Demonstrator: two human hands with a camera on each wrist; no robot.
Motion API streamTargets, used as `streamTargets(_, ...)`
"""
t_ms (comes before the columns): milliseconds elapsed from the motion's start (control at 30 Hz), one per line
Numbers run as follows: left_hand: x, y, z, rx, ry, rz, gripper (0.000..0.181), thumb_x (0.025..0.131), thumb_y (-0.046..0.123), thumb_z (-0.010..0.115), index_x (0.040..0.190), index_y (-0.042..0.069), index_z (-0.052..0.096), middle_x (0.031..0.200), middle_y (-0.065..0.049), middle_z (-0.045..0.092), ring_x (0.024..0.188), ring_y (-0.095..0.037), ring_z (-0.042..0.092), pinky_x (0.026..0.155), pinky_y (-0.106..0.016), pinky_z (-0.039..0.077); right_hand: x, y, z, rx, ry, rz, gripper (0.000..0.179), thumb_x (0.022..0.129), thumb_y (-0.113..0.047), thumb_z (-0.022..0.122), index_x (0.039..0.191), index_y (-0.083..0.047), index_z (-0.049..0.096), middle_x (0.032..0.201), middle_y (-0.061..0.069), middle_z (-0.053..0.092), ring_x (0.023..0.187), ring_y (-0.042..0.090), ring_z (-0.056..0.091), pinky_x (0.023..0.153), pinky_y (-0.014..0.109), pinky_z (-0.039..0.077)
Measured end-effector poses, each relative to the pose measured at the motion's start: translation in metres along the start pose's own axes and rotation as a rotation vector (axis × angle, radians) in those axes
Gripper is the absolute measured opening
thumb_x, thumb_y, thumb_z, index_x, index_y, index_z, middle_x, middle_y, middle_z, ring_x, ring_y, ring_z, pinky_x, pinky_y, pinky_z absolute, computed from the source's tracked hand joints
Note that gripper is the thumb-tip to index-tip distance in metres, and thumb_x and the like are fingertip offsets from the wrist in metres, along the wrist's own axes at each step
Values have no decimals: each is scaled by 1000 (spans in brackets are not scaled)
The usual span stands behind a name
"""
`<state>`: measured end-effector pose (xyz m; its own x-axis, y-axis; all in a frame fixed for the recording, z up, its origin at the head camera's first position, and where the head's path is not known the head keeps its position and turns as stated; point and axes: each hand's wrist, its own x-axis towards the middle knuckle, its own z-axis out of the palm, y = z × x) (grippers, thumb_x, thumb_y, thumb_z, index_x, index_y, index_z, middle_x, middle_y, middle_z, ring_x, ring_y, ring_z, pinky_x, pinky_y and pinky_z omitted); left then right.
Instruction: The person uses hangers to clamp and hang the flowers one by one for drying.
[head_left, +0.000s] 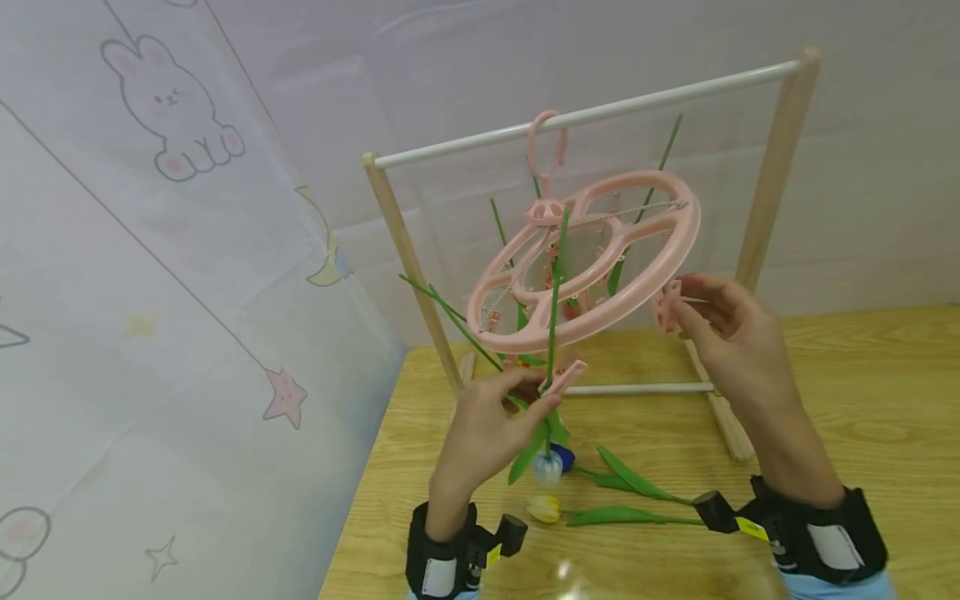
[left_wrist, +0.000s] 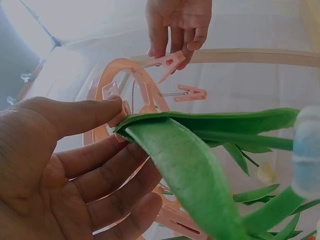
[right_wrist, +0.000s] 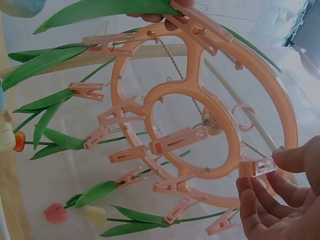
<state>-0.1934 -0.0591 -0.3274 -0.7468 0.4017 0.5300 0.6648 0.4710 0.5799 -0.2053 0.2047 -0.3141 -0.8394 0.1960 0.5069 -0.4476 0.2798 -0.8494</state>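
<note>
Where a cartoon-printed wall [head_left: 202,417] flanks the wood-grain table [head_left: 862,400], a pink hanger [head_left: 684,235] hangs above.
Left hand [head_left: 487,429] pinches one clip [head_left: 567,378]; right hand [head_left: 750,358] pinches a second clip [head_left: 665,307].

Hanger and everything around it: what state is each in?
Pink hanger: hooked over the white bar
Left hand: pinching a pink clip
Right hand: pinching another clip
Pale blue tulip: head down; whether clipped, unclear
Pink tulip: hanging from a clip
Yellow tulip: lying on the table
Dark blue tulip: lying on the table
Rack: standing on the table
</note>
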Motion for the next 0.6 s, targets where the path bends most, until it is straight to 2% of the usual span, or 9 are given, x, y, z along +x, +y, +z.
streamTargets(200, 1, 1, 0, 8, -11, -13, 26, 85, 31, 67, 105, 15, 68, 86, 9, 67, 78, 1, 57, 63, -24, 50, 1, 3, 2, 53, -47, -24, 27, 89, -13, 62, 111, 3, 60, 99, 7, 63, 84, 16, 60, 65, 12, 49)
streamTargets(367, 1, 1, -1, 26, -13, -19, 27, 86, 32, 67, 106, 14, 68, 86, 8, 66, 78, 1, 57, 63, -25, 50, 0, 3, 2, 21, -73, -42, 20, 89, -12, 61, 101, 4, 60, 101, 2, 63, 87, 13, 59, 66, 13, 49)
streamTargets(433, 1, 1, -1, 32, -9, -18, 27, 86, 31, 67, 106, 14, 68, 87, 8, 67, 78, 1, 57, 62, -28, 51, -1, 2, 2, 64, -74, -33, 22, 89, -11, 61, 105, 4, 59, 103, 1, 63, 88, 13, 60, 66, 13, 50)
streamTargets(600, 1, -1, 0, 40, -1, -17, 25, 86, 28, 67, 106, 13, 68, 86, 7, 67, 78, 1, 57, 62, -33, 52, 0, 0, 2, 304, -77, -24, 38, 89, -6, 60, 126, 0, 53, 101, 6, 65, 86, 15, 63, 64, 14, 50)
